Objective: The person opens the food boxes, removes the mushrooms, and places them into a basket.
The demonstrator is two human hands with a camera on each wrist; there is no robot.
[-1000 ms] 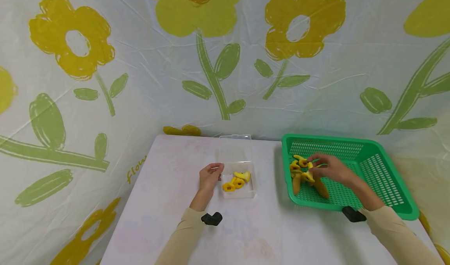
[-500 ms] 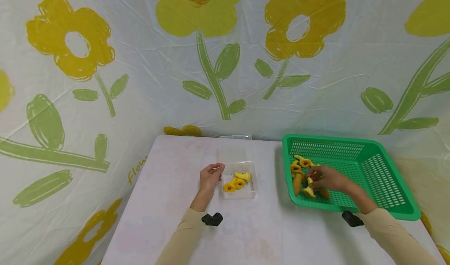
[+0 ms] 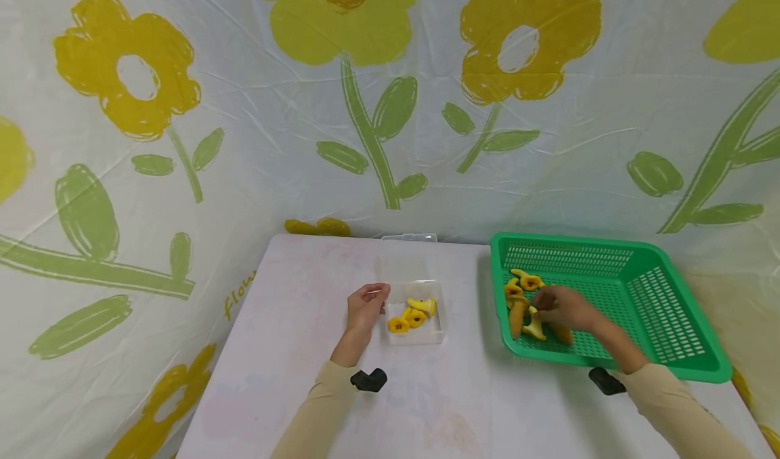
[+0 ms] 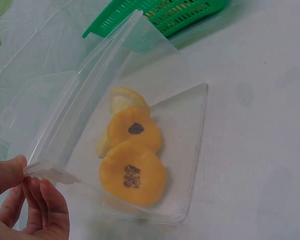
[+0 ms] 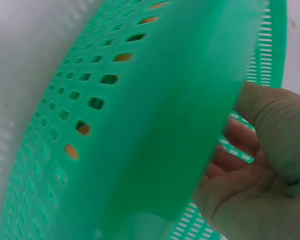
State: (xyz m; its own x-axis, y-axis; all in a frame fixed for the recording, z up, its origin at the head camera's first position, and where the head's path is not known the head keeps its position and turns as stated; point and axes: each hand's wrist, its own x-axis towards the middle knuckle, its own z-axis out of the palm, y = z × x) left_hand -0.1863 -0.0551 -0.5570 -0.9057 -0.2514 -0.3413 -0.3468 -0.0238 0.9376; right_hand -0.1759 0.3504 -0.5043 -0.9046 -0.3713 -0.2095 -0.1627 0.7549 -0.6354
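In the head view my left hand (image 3: 364, 310) pinches the left edge of a clear plastic box (image 3: 417, 338), whose lid lies open behind it. Several yellow trumpet-shaped mushrooms (image 4: 132, 172) lie inside; the left wrist view shows dark patches in the centres of their caps. My right hand (image 3: 567, 309) reaches into a green basket (image 3: 661, 296). Its fingertips pinch the stem of a yellow trumpet-shaped mushroom (image 3: 534, 330), cap down near the basket's front left. In the right wrist view the basket wall hides the fingertips and what they hold.
More yellow mushrooms (image 3: 529, 281) lie along the basket's left side, beside brownish elongated pieces (image 3: 516, 318). The white table (image 3: 420, 405) meets a flower-printed curtain (image 3: 274, 141) at the back and left. A strip of tabletop separates box and basket.
My right hand has come down and toward the basket's front with the mushroom, whose cap now sits lower, between the brownish pieces. The left hand stays at the box edge.
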